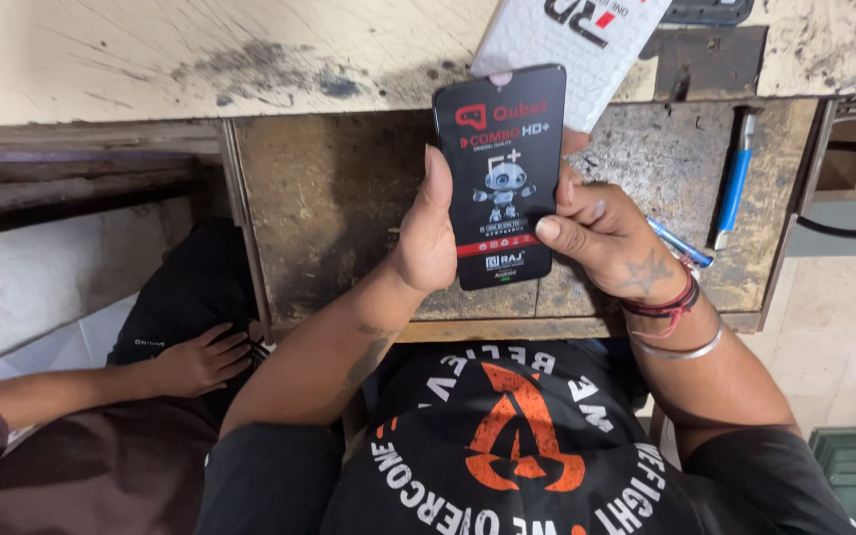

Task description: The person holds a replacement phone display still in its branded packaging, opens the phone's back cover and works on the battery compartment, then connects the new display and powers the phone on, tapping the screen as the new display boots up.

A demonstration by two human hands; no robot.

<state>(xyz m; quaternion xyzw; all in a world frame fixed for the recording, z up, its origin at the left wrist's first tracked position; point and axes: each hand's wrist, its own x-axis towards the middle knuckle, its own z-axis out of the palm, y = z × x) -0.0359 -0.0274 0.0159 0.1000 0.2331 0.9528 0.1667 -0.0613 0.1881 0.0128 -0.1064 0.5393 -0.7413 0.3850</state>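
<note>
While both hands grip it, black phone screen (500, 178) shows printed robot sticker.

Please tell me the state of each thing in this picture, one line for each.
black phone screen panel: upright, held in both hands
left hand: grips panel's left edge
right hand: grips panel's right edge
white box: behind the panel
blue pen: lying in the open drawer

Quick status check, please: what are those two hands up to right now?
Left hand and right hand both grip black phone display panel. White box behind it. Blue pen in drawer. Nothing blocking.
</note>
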